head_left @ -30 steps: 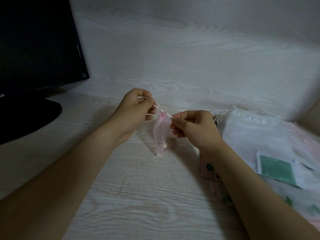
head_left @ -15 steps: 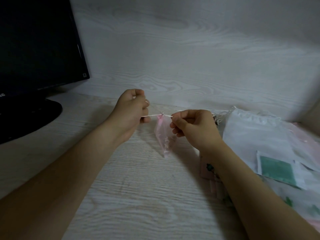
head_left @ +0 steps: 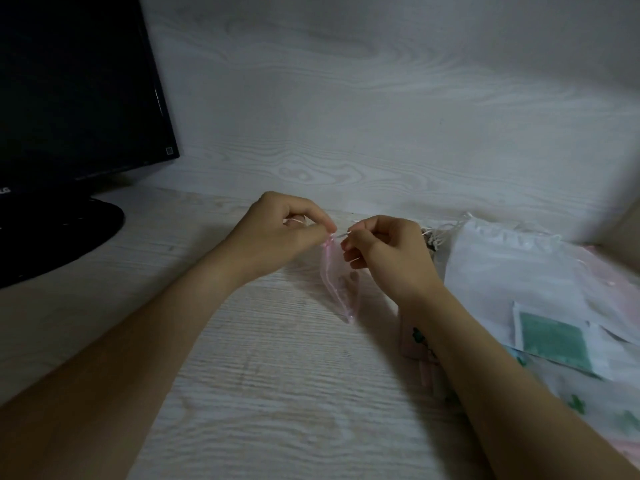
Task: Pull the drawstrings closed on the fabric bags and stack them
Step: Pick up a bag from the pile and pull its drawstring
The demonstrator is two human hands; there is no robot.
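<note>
A small sheer pink drawstring bag [head_left: 337, 282] hangs just above the pale wood table [head_left: 270, 393], its gathered mouth up between my hands. My left hand [head_left: 284, 233] pinches the white drawstring at the bag's neck, a loop of string showing by its fingers. My right hand [head_left: 384, 247] pinches the other end of the string, fingers curled. The two hands sit almost together. To the right lies a heap of bags: a large white sheer bag [head_left: 512, 271] on top, pink ones [head_left: 609, 289] beneath.
A black monitor [head_left: 76, 84] on its round base [head_left: 59, 237] stands at the back left. A pale wood wall panel [head_left: 381, 116] rises behind the table. A green-printed packet [head_left: 550, 334] lies in the heap, and a pink flat item [head_left: 420, 344] shows under my right forearm.
My hands, half a second ago pulled apart with the string taut between them, have come back together at the bag's neck. The bag hangs a little lower and further right.
</note>
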